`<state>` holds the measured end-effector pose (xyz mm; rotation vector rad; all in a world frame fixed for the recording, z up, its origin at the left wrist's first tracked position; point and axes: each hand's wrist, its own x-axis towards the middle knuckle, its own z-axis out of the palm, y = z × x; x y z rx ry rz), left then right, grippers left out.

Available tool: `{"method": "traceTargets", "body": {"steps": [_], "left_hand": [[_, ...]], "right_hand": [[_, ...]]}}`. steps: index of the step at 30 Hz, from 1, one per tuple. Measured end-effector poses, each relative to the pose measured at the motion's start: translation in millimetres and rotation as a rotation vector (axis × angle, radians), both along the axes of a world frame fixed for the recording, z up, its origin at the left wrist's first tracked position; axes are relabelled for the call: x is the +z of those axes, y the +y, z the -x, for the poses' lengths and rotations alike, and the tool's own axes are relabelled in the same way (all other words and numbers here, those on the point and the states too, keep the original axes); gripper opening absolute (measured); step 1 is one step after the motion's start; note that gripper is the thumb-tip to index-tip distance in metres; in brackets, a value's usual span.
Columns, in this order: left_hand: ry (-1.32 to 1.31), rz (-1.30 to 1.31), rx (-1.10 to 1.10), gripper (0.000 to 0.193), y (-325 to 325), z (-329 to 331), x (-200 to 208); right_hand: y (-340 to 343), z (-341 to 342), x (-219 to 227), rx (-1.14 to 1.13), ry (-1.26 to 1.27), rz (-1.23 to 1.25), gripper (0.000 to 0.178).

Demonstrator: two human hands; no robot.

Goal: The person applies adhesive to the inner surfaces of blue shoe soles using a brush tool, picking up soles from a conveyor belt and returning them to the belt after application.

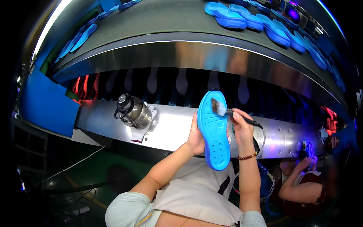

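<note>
My left hand [195, 138] holds a bright blue shoe sole [216, 132] by its left edge, upright in front of me above the metal ledge. Its face carries ridges across the upper part and small holes near the lower end. My right hand [243, 128] grips a brush [230, 112] by its dark handle, from which a thin hose or cord runs down. The pale, dark-tipped bristles rest on the upper part of the sole. Some fingers of my left hand are hidden behind the sole.
A dark-lidded clear bottle [137, 113] stands on the metal ledge [170, 126] at left, beside a white glove [141, 133]. Above runs a conveyor belt [162, 19] bearing several blue soles [228, 18]. Grey sole shapes [182, 81] show in the dark gap. A co-worker's hand [303, 164] is at right.
</note>
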<state>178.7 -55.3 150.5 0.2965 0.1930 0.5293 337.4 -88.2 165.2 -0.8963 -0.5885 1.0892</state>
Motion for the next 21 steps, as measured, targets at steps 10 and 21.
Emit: {"method": "traceTargets", "body": {"steps": [10,21], "left_hand": [[0.35,-0.156,0.271,0.076,-4.3,-14.1,-19.1],[0.209,-0.084,0.037,0.091,-2.4,18.9,18.9]], "right_hand": [[-11.1,46.2,20.9,-0.252,-1.063,-0.198,0.015],[-46.5,10.9,54.1,0.117,-0.629,-0.076,0.015]]}}
